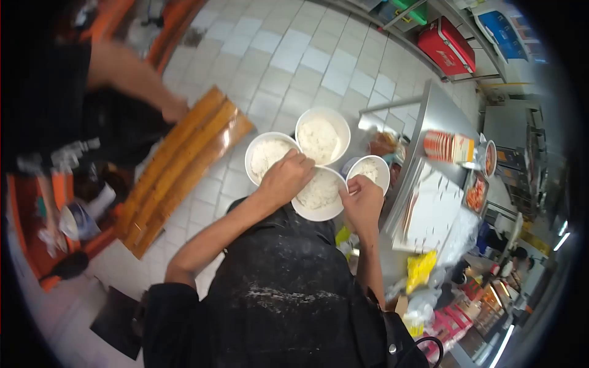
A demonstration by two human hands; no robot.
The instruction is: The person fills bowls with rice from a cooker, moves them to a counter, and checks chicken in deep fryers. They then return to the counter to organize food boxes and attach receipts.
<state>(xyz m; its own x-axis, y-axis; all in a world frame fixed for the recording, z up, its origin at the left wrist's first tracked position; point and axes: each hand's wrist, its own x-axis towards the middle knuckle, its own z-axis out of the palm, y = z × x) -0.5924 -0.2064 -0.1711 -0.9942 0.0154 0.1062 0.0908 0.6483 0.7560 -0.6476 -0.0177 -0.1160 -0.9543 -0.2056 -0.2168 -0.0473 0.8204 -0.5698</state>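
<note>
Several round white bowls of what looks like cooked rice are clustered in front of my dark apron, held above the tiled floor. My left hand (288, 178) is closed over the meeting rims of the left bowl (248, 161), the far bowl (345, 140) and the near bowl (319, 216). With its fingers pinched, my right hand (363, 201) grips the rims where the near bowl and the right bowl (384, 172) touch. The bowls are roughly level, their undersides hidden from view.
At the left, another person's arm (132, 76) reaches to a brown wooden board (184, 175). On my right stands a steel table (438, 110) with stacked white sheets (435, 205), a tray of orange-red food (476, 191) and plastic bags. A red cooler (446, 46) sits beyond.
</note>
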